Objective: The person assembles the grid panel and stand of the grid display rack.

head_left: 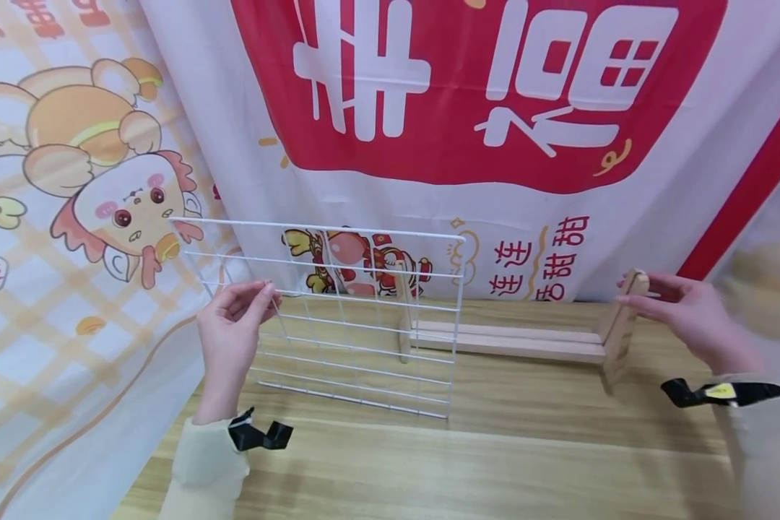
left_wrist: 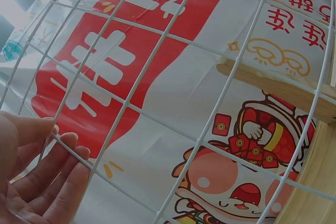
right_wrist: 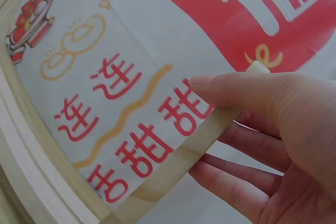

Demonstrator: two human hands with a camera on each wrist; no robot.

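My left hand point(head_left: 234, 325) pinches a wire of a white wire grid panel point(head_left: 357, 378), between thumb and fingers, near the panel's left side. The panel stands tilted over the table, partly in front of a wooden stand point(head_left: 507, 341). That stand has a long double rail between two upright end pieces. At its right end, my right hand point(head_left: 695, 314) grips the top of the upright point(head_left: 621, 325), thumb on the near side and fingers behind. In the right wrist view the same upright point(right_wrist: 173, 169) runs down from the hand point(right_wrist: 283, 129) to the rail.
A wood-grain table point(head_left: 526, 455) lies beneath everything. Behind it hangs a white cloth point(head_left: 429, 195) with red print and characters. At the left another cloth point(head_left: 32, 375) with a checked cartoon pattern drapes down beside the table.
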